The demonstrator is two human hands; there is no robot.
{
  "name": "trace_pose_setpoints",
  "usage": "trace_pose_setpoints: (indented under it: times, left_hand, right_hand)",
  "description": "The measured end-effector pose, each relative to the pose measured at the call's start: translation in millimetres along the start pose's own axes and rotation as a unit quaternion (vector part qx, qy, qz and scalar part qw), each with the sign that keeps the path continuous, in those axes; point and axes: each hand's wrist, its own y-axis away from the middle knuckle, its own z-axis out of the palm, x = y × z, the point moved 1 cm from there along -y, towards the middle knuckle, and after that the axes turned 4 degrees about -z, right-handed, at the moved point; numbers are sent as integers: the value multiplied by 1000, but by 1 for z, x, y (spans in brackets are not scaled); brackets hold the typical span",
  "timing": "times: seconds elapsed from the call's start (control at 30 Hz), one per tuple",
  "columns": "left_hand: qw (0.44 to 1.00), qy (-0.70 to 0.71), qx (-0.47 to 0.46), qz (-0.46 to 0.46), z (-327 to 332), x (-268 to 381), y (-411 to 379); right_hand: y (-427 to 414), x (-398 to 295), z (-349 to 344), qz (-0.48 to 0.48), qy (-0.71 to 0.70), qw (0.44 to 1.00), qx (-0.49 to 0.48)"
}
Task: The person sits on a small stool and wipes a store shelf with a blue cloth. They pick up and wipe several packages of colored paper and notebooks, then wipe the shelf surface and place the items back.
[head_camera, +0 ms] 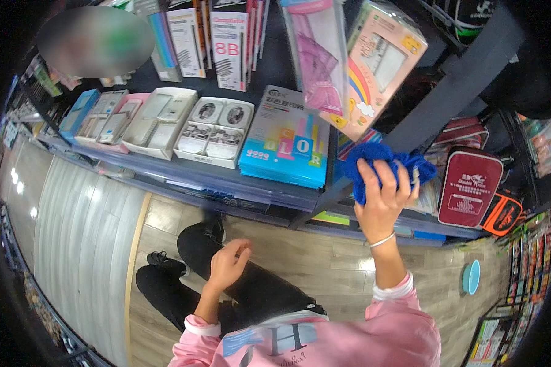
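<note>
My right hand (382, 190) grips a crumpled blue cloth (372, 158) against the dark upright post (459, 87) of a shelf unit. Just left of the cloth lies a stack of colour copy paper (284, 137) in blue packs. Behind it, a pink boxed set (376, 69) and a clear pouch with purple contents (319, 59) lean at a slant. A maroon Double Fish case (470, 188) stands to the cloth's right. My left hand (229, 266) hangs in front of my thigh, loosely curled, with nothing seen in it.
Open boxes of small stationery (213, 133) line the dark shelf's front edge (202, 176). Graphite pencil packs (229, 50) stand behind them. A light blue basin (471, 277) sits on the wood-look floor (335, 275) at right. A pale ribbed panel (87, 247) spans the left.
</note>
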Motion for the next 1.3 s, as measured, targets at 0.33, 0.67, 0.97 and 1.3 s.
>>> trace_pose_setpoints:
  times: [0.33,0.67,0.97,1.3]
  left_hand:
    - [958,277,-38,-58,-3,-11,28]
    - [642,754,-21,-138,-17,-15,110]
    - [576,793,199,-25,-117,-53,124]
    - [611,733,276,-117,-215,-193,21]
  right_hand:
    - [38,-41,-9,227,-515,795,-226]
    - [8,-174,-56,64,-713,534,-450]
    - [47,-237,-10,-112,-565,723,-381]
    - [80,-294,16,-91,-542,765,-337]
